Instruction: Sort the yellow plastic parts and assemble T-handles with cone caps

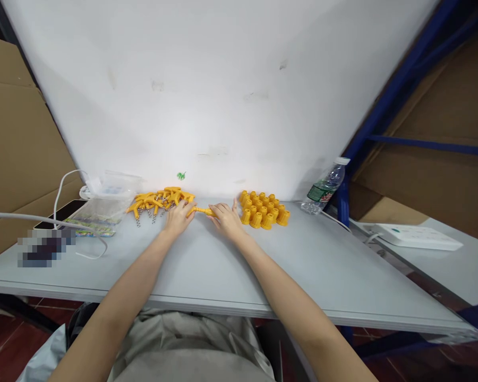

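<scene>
My left hand (177, 217) is closed on one end of a ribbed yellow plastic corkscrew piece (202, 210). Its other end runs into the closed fingers of my right hand (226, 218), so the piece lies level between both hands, close above or on the table. The fingers hide both ends, and no metal shows on it. Beside and behind my left hand lies a loose pile of yellow T-handled corkscrews (154, 203) with bare metal spirals. To the right of my right hand, several yellow cone-shaped caps (266, 220) stand upright in rows.
A clear plastic bottle (325, 185) leans at the back right near a blue frame (343, 201). Plastic packets (99, 215), a dark phone-like slab (59, 214) and a white cable (58, 193) occupy the left. A white power strip (416, 237) sits on the right-hand surface.
</scene>
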A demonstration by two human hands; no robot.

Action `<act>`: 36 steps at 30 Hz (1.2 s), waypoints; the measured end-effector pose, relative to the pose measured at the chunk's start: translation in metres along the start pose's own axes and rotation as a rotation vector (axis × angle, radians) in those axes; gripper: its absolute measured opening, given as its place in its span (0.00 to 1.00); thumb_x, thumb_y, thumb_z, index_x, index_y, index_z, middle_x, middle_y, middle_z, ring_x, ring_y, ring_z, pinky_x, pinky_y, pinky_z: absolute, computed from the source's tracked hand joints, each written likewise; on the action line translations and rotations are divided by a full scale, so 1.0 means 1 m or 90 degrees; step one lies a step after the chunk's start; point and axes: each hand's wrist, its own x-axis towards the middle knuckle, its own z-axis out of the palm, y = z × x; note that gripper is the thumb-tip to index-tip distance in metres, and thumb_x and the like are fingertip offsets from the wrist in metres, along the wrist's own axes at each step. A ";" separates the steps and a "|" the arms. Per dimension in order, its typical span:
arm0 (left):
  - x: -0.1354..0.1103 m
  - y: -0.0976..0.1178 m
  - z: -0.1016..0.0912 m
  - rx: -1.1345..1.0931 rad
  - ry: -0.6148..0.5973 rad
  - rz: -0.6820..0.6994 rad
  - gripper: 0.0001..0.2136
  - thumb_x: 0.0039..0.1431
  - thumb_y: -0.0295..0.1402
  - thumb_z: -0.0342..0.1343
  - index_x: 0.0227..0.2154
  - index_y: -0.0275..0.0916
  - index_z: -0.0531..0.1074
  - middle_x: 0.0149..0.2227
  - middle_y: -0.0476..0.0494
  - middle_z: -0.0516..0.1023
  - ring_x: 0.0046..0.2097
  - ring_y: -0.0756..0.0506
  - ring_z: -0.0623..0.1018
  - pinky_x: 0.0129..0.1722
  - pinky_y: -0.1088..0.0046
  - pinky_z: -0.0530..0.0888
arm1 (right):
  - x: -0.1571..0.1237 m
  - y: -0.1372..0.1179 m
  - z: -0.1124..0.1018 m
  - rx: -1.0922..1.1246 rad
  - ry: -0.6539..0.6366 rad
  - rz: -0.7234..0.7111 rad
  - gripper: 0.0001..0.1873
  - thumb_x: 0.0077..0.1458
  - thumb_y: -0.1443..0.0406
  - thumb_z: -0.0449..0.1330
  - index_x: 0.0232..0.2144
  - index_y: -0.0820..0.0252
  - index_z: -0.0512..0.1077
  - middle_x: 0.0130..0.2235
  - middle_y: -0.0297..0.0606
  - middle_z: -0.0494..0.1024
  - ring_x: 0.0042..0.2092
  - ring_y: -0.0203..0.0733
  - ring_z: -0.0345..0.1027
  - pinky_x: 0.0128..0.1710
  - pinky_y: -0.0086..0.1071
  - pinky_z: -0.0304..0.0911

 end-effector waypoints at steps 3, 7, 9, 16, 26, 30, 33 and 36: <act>-0.001 0.005 0.000 0.009 -0.006 0.012 0.16 0.62 0.34 0.50 0.52 0.46 0.73 0.47 0.43 0.75 0.45 0.45 0.77 0.44 0.72 0.71 | 0.000 -0.001 0.000 -0.021 -0.026 0.005 0.11 0.64 0.66 0.51 0.46 0.58 0.70 0.43 0.42 0.78 0.49 0.48 0.67 0.64 0.59 0.37; -0.002 0.009 0.001 -0.009 -0.001 -0.011 0.16 0.60 0.34 0.53 0.50 0.46 0.74 0.47 0.46 0.77 0.45 0.44 0.78 0.42 0.72 0.73 | 0.003 -0.002 0.000 -0.059 -0.021 0.036 0.09 0.63 0.70 0.49 0.40 0.58 0.69 0.42 0.42 0.77 0.46 0.46 0.68 0.65 0.57 0.38; -0.002 0.009 0.002 -0.021 0.003 -0.019 0.15 0.59 0.34 0.54 0.49 0.46 0.74 0.47 0.47 0.78 0.45 0.44 0.78 0.43 0.71 0.73 | 0.003 -0.002 0.000 -0.061 -0.019 0.049 0.09 0.63 0.70 0.49 0.41 0.59 0.68 0.41 0.43 0.77 0.46 0.47 0.68 0.65 0.56 0.38; -0.003 0.010 -0.002 -0.022 -0.012 -0.036 0.16 0.57 0.33 0.55 0.49 0.45 0.74 0.48 0.46 0.78 0.47 0.44 0.78 0.45 0.71 0.73 | 0.001 -0.004 0.002 -0.032 -0.037 0.010 0.12 0.64 0.65 0.50 0.49 0.58 0.68 0.45 0.45 0.77 0.49 0.49 0.67 0.65 0.57 0.37; -0.003 0.010 -0.001 -0.050 -0.005 -0.066 0.15 0.57 0.34 0.55 0.48 0.45 0.75 0.49 0.48 0.78 0.49 0.43 0.77 0.47 0.70 0.72 | 0.004 0.003 0.002 -0.073 0.008 0.085 0.10 0.62 0.72 0.47 0.41 0.58 0.66 0.38 0.41 0.76 0.43 0.47 0.68 0.64 0.54 0.39; -0.002 0.008 -0.002 -0.047 -0.006 -0.085 0.16 0.57 0.34 0.56 0.48 0.44 0.75 0.48 0.47 0.79 0.48 0.43 0.78 0.47 0.69 0.72 | 0.002 0.007 0.004 -0.058 0.027 0.096 0.08 0.63 0.67 0.48 0.42 0.58 0.66 0.40 0.42 0.76 0.44 0.47 0.68 0.63 0.55 0.41; 0.000 0.009 -0.004 -0.035 -0.020 -0.114 0.16 0.58 0.35 0.54 0.49 0.45 0.74 0.43 0.46 0.81 0.45 0.42 0.79 0.45 0.68 0.72 | 0.002 0.008 0.004 -0.053 0.069 0.093 0.09 0.64 0.66 0.49 0.43 0.57 0.68 0.43 0.43 0.75 0.46 0.48 0.67 0.63 0.57 0.40; 0.003 0.006 -0.006 -0.018 -0.017 -0.156 0.15 0.61 0.35 0.51 0.50 0.44 0.73 0.40 0.44 0.81 0.44 0.41 0.79 0.43 0.68 0.71 | 0.002 0.013 0.004 -0.059 0.112 0.107 0.10 0.62 0.65 0.51 0.43 0.57 0.70 0.45 0.44 0.74 0.47 0.49 0.66 0.63 0.57 0.42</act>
